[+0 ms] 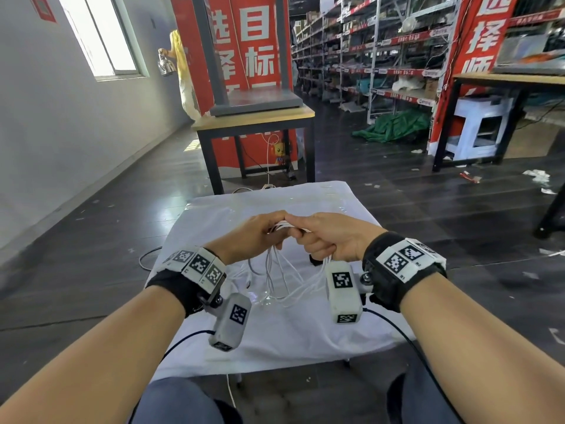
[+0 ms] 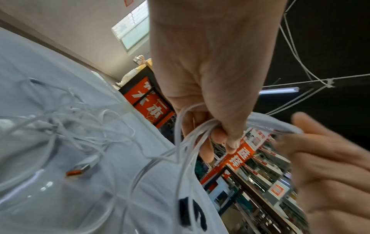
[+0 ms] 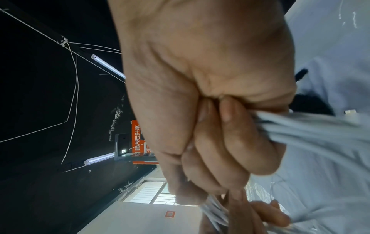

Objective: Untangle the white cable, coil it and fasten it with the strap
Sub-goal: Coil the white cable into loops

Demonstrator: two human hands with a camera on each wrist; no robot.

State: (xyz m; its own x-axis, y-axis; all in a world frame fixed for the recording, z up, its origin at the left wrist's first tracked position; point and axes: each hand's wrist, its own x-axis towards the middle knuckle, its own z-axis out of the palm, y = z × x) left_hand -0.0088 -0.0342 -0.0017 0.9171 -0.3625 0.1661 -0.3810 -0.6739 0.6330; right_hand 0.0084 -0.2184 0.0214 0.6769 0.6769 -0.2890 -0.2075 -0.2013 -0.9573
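The white cable (image 1: pixel 284 280) hangs in several loose loops between my hands, above the white cloth-covered table (image 1: pixel 275 341). My left hand (image 1: pixel 260 232) grips the gathered strands (image 2: pixel 188 142) with curled fingers. My right hand (image 1: pixel 324 237) meets it fingertip to fingertip and clenches the same bundle (image 3: pixel 300 126) in its fist (image 3: pixel 210 134). A USB plug with an orange tongue (image 2: pixel 80 170) lies on the cloth among tangled slack. A black strap-like piece (image 1: pixel 315 260) lies on the cloth below my right hand, partly hidden.
Clear plastic film (image 1: pixel 269 301) covers part of the cloth. A wooden table with a grey stand (image 1: pixel 253 117) is ahead, storage shelves (image 1: pixel 367 56) at the right. A person in yellow (image 1: pixel 180 65) stands far left. My knees are under the table's near edge.
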